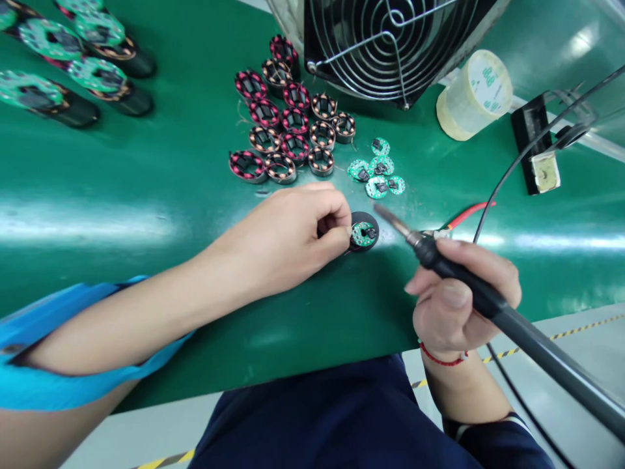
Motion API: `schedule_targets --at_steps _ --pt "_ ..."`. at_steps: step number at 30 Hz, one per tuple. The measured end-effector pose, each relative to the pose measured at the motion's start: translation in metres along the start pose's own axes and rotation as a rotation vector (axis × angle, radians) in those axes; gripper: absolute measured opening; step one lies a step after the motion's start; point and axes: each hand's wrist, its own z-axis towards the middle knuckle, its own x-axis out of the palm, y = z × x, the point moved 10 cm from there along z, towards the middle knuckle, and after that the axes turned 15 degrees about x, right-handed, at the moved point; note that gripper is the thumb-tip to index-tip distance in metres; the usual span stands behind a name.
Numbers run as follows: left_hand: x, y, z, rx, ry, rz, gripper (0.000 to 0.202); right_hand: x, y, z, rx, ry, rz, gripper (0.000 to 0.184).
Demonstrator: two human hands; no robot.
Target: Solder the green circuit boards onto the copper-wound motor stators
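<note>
My right hand (461,296) is wrapped round a soldering iron (481,293), its bare tip pointing up and left, apart from the work. In front of that tip sits a small round green circuit board (362,234) on a dark round part (374,221). My left hand (325,225) is closed in a pinch at the left edge of this board. What lies between its thumb and finger is mostly hidden. Several loose round circuit boards (377,187) lie just beyond, and wound copper coil rings (294,148) stand in a cluster above my left hand.
A caged fan (390,39) stands at the back. To its right are a translucent tub (473,94) and a black soldering stand (533,143) with a sponge. Red-handled pliers (463,215) lie behind my right hand. Board-topped black cylinders (131,98) stand far left. A cable (527,153) crosses the right side.
</note>
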Motion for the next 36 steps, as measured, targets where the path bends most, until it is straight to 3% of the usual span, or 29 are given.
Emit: schedule_targets --at_steps 3,8,11,16,19,24,31,36 --pt "0.001 0.0 0.0 0.001 0.009 -0.004 0.017 0.005 -0.008 0.002 0.049 0.005 0.071 0.038" --pt "0.002 -0.001 0.001 0.014 0.033 0.006 0.015 0.046 -0.017 0.001 0.023 0.359 -0.156 0.056" --pt "0.002 -0.004 0.002 0.051 0.044 0.006 0.016 0.055 -0.023 0.0 0.01 0.462 -0.219 0.058" --pt "-0.001 -0.001 0.0 0.051 0.046 0.001 0.015 0.054 -0.026 0.002 0.001 0.389 -0.247 0.041" --pt "0.001 0.003 -0.002 0.031 0.107 -0.023 0.022 0.054 -0.025 0.002 -0.033 0.317 -0.32 0.033" --pt "0.006 0.002 -0.004 0.109 0.213 -0.052 0.022 0.053 -0.02 -0.001 -0.082 0.29 -0.28 0.05" --pt "0.0 0.001 -0.003 0.123 0.056 -0.113 0.022 0.053 -0.017 -0.003 -0.093 0.291 -0.281 0.038" --pt "0.002 0.0 -0.002 0.086 -0.012 -0.207 0.02 0.048 -0.007 0.0 -0.128 0.277 -0.269 0.044"
